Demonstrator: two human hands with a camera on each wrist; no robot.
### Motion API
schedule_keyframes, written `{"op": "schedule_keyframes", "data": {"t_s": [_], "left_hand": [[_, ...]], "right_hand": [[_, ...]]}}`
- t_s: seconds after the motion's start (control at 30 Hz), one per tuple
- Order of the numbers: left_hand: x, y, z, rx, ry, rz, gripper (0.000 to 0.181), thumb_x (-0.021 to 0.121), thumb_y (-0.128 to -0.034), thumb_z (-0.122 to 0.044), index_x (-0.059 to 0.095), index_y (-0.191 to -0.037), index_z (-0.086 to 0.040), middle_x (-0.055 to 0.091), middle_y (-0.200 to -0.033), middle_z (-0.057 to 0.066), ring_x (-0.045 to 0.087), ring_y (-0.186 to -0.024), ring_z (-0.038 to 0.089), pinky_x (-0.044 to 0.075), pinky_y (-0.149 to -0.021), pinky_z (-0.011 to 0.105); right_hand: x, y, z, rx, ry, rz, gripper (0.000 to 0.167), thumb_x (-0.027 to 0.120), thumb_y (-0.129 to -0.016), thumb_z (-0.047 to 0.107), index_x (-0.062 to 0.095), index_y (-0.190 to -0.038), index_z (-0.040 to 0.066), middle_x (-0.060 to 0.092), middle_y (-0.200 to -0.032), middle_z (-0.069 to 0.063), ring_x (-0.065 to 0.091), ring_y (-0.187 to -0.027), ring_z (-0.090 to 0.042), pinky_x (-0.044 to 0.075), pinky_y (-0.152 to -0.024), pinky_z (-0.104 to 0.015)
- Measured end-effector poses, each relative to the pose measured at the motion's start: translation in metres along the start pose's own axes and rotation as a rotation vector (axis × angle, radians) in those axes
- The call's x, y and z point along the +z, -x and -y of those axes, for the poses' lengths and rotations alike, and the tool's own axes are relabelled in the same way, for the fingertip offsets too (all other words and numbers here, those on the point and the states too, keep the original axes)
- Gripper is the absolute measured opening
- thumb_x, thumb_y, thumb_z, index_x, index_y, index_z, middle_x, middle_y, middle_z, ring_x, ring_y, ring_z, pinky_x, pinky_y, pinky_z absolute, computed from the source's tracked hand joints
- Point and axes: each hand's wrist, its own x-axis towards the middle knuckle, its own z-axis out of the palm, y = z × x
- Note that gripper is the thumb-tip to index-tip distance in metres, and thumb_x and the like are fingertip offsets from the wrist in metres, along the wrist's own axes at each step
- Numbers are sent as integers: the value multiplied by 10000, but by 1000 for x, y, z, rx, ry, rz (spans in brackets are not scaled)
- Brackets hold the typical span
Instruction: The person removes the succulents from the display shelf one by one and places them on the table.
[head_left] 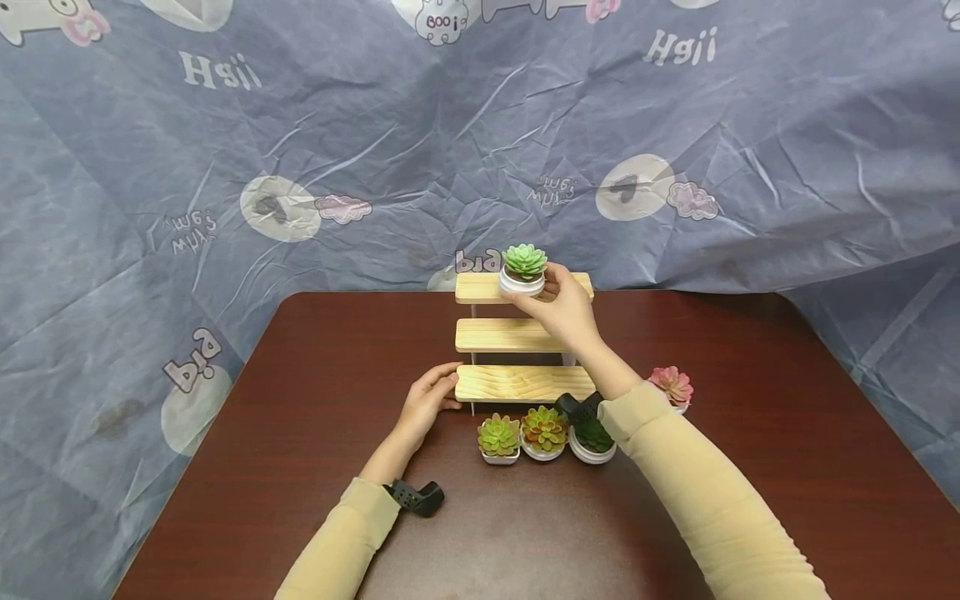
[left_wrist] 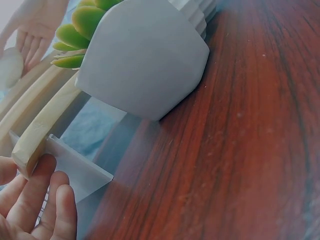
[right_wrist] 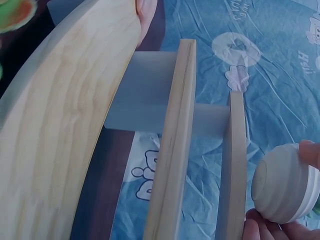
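Observation:
My right hand [head_left: 564, 310] holds a light-green succulent [head_left: 525, 260] by its round white pot [right_wrist: 282, 182], thumb and fingers on opposite sides. The pot is just above the top board of a three-tier wooden shelf [head_left: 525, 383]; a narrow gap shows beneath it in the right wrist view. My left hand [head_left: 429, 402] grips the left end of the lowest board, thumb above and fingers below, as the left wrist view shows. That board's end [left_wrist: 31, 150] lies beside a clear support panel [left_wrist: 80, 167].
In front of the shelf stand a yellow-green succulent [head_left: 498, 435], an orange-green one [head_left: 545, 428] and a dark-green one [head_left: 592, 442] partly behind the right wrist. A pink succulent [head_left: 672, 386] is at the right, partly behind the sleeve. A patterned cloth [head_left: 390, 150] hangs behind the table [head_left: 337, 350].

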Motion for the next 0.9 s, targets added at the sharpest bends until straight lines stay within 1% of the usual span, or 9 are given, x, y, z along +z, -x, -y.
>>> {"op": "schedule_keyframes", "data": {"t_s": [0.13,0.23,0.5,0.7,0.73,0.8,0.83,0.9], "left_hand": [[0,0,1,6,-8,-11,341,459,-999,-105,504,-1310,28,593,-1113,155,611,-867,116,539,-753,386],[0,-1,1,8,-12,-15,338,461,-999,-106,509,-1307,25,591,-1123,159,610,-873,117,540,-751,386],[1,-1,2,-2,3,-7,377,458,-999,-98,457,-1326,87,598,-1099,146,613,-849,111,541,-746,373],[0,-1,2,-8,6,-12,350,463,-998,-106,496,-1315,39,595,-1106,145,614,-863,122,540,-747,378],[0,-1,2,-7,3,-13,345,464,-998,-108,504,-1312,29,597,-1102,142,613,-863,124,539,-747,380],[0,-1,2,-6,3,-12,341,465,-998,-110,509,-1310,22,600,-1091,135,612,-860,128,537,-752,387],[0,-1,2,-6,3,-12,341,465,-998,-110,509,-1310,22,602,-1086,129,611,-858,128,536,-753,388],[0,-1,1,-7,4,-13,336,465,-998,-109,515,-1305,17,605,-1077,121,611,-851,128,534,-754,392]], "right_hand": [[-8,2,-4,-4,-4,-12,698,792,-765,266,460,-1318,-1,559,-1213,-158,574,-1096,-266,480,-914,-357],[-13,5,-7,2,1,-20,700,796,-763,271,465,-1316,0,567,-1204,-159,583,-1083,-266,488,-902,-362],[-27,18,-14,-6,-37,-45,662,794,-765,205,470,-1297,-21,563,-1203,-185,577,-1083,-288,470,-930,-393],[-40,28,-21,0,-40,-61,659,782,-780,193,457,-1307,-33,566,-1185,-191,576,-1073,-282,464,-936,-379],[-42,30,-21,1,-40,-65,654,782,-780,191,459,-1304,-30,567,-1184,-185,575,-1071,-276,465,-936,-376],[-46,38,-10,6,-44,-68,632,766,-793,148,452,-1304,-53,558,-1189,-209,566,-1080,-301,455,-946,-402],[-48,40,-10,8,-38,-72,628,759,-799,137,447,-1308,-57,554,-1194,-217,562,-1084,-307,452,-949,-410],[-52,44,-11,10,-24,-81,623,755,-802,129,447,-1312,-52,556,-1196,-212,564,-1077,-301,462,-937,-388]]}}
